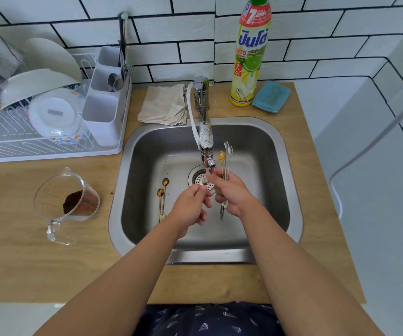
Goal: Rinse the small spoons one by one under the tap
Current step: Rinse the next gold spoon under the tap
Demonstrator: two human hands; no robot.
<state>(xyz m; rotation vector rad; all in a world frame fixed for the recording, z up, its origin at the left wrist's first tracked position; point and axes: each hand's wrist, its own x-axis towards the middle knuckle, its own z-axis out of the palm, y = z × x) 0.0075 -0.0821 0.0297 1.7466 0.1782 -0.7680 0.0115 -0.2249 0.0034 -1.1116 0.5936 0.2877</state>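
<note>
A: Where were the hands?

B: Both were over the sink [290, 190], just below the end of the tap [206, 141]. The right hand [232, 194] was curled round a bunch of small spoons [226, 161], three as far as I could count, one gold and two silver. Their bowls fanned out toward twelve o'clock from the fist, and the handle ends stuck out below it toward six.

A: And the other hand?

B: The left hand [190, 207] sat just beside the right, at its nine o'clock. Its fingers were bent and the thumb met the fingertips up near the spout, as if pinching something thin. I could not tell what it held, if anything; that spot was too small and blurred.

A: Any spoons not in a hand?

B: Two gold spoons [162, 192] lay side by side on the sink floor, at nine o'clock from the drain [199, 177], bowls pointing to twelve. The left hand hid their handle ends.

A: Was water running?

B: I could not tell.

A: What stood round the sink?

B: A folded cloth [164, 105] at eleven o'clock, touching the rim. A bottle of dish soap [250, 57] stood upright at one o'clock, with a blue sponge [272, 97] just beside it. At nine to ten o'clock was a dish rack [50, 146] holding plates and a cutlery holder [105, 98]. At eight o'clock a clear measuring jug [67, 202] lay tipped on the counter with brown grounds inside.
</note>
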